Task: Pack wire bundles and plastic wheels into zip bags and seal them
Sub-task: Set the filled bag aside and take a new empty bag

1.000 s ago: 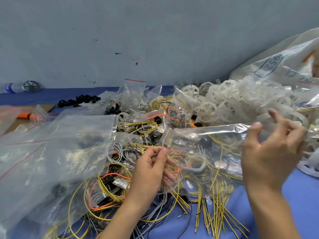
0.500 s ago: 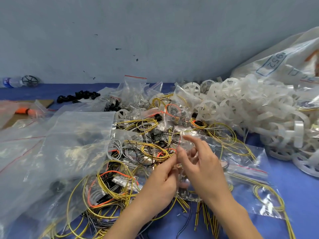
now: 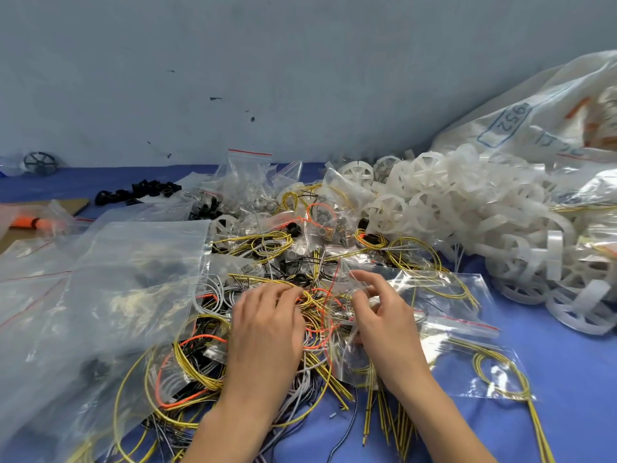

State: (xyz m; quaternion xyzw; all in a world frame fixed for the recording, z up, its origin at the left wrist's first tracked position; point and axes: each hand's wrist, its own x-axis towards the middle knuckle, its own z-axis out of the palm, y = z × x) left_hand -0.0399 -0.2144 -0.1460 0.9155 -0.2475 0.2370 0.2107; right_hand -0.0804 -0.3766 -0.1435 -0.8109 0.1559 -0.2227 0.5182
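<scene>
Change: a second ago both hands held a filled zip bag up, stretched between them. Now that zip bag (image 3: 444, 295) lies flat on the blue table (image 3: 574, 379), right of centre, yellow wires inside, red strip toward the lower right. Both hands have dropped to the wire heap at centre frame. Read: one bag is off the hands and the next bundle is being started. Whether the strip got pressed shut can't be checked from here.

Left hand (image 3: 267, 329): palm down, fingers curled into a wire bundle (image 3: 312, 300) of yellow and orange loops, gripping it. Right hand (image 3: 384, 315): just beside it, fingers half bent over crinkled clear plastic. Can't tell if it pinches plastic, wire or nothing.

Wheels (image 3: 467, 208): white pile, upper right, untouched, well apart from the hands.

Hard to see: left fingertips buried in wires; bundles tangle, so no edges between them. Clear bags overlap and glare; large empty bags (image 3: 117, 279) at left hide what is under them. White sack (image 3: 534, 121) cut off at the right edge. Wire ends run out of the bottom of the frame.
</scene>
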